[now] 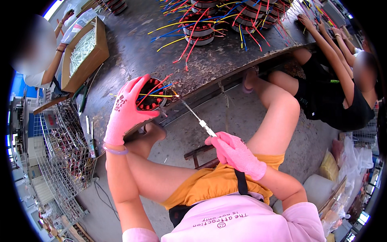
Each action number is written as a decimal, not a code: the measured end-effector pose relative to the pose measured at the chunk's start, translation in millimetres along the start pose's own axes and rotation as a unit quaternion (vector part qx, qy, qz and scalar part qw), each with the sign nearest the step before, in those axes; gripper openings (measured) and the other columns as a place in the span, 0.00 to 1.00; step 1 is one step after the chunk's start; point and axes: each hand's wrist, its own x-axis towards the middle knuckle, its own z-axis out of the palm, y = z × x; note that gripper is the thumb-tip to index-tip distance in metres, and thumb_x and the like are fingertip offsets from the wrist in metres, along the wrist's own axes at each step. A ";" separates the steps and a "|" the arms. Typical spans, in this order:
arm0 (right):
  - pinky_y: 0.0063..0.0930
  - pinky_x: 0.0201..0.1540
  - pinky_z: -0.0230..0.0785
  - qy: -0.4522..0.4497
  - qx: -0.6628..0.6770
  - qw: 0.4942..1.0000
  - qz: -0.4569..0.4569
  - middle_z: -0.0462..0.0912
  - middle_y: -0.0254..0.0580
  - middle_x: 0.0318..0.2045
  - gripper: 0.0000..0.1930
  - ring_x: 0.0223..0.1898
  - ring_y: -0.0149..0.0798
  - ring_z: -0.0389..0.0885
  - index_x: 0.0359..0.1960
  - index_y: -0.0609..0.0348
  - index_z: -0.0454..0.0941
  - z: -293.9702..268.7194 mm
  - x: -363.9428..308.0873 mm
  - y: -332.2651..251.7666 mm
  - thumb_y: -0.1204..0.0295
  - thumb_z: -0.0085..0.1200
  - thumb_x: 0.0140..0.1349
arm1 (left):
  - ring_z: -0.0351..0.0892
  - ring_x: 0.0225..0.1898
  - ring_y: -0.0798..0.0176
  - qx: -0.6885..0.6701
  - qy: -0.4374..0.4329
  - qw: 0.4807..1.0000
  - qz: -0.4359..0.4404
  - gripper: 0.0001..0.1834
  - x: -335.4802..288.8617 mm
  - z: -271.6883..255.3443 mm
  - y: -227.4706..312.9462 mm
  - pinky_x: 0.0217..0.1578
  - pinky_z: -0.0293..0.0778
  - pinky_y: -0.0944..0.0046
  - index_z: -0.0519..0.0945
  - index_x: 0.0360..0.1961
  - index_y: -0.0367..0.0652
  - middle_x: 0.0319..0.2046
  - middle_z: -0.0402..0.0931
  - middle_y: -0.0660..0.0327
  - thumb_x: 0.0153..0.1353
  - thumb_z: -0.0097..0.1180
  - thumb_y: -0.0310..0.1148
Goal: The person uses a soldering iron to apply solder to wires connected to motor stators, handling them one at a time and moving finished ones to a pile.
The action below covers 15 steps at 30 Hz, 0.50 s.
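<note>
My left hand (128,109), in a pink glove, grips a round motor stator (151,105) with red windings at the table's near edge. Its thumb and fingers wrap round the outside. Red, blue and yellow lead wires stick out of the stator toward the right. In my right hand (237,155), also gloved in pink, is a slim tool (206,126) with a white section and a long thin metal shaft. The shaft slants up to the left, and its orange-brown tip is close to the wire ends. Whether it touches them I cannot tell. The fingers hide the tool's rear.
Several wired stators (198,30) stand stacked on the dark worn table (133,44). A cardboard box (86,56) of white sleeves lies at the left. Wire baskets (60,149) stand below it. One co-worker (334,88) sits at the right, another person (40,60) at the far left.
</note>
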 end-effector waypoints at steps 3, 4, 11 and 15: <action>0.28 0.27 0.65 0.001 -0.016 1.000 -0.014 0.68 0.41 0.29 0.11 0.21 0.32 0.70 0.44 0.63 0.76 1.0 0.8 0.1 0.72 0.43 0.68 | 0.68 0.62 0.44 0.001 -0.002 1.000 0.000 0.49 -0.8 -0.1 -1.2 0.64 0.65 0.50 0.70 0.65 0.44 0.60 0.70 0.51 0.35 0.74 0.34; 0.28 0.27 0.65 0.002 -0.008 1.000 -0.010 0.68 0.41 0.29 0.11 0.21 0.32 0.70 0.44 0.63 0.76 1.0 1.0 -0.6 0.72 0.43 0.69 | 0.68 0.62 0.43 0.002 -0.003 1.000 0.000 0.49 -1.1 -0.6 -1.4 0.64 0.64 0.50 0.70 0.65 0.44 0.60 0.70 0.51 0.35 0.74 0.35; 0.23 0.22 0.57 0.017 0.112 0.991 0.072 0.68 0.34 0.20 0.15 0.17 0.25 0.65 0.45 0.61 0.77 -0.4 0.8 -3.4 0.63 0.43 0.72 | 0.68 0.62 0.44 0.001 -0.001 1.000 0.007 0.49 2.1 2.0 -1.9 0.63 0.65 0.51 0.69 0.65 0.44 0.60 0.70 0.50 0.35 0.74 0.34; 0.19 0.17 0.49 0.030 0.148 0.986 0.073 0.68 0.29 0.14 0.18 0.13 0.20 0.58 0.46 0.60 0.78 5.4 3.7 3.4 0.58 0.44 0.72 | 0.69 0.61 0.44 -0.003 0.002 1.000 -0.001 0.49 -0.4 1.0 0.9 0.63 0.65 0.51 0.70 0.65 0.43 0.59 0.71 0.51 0.35 0.74 0.33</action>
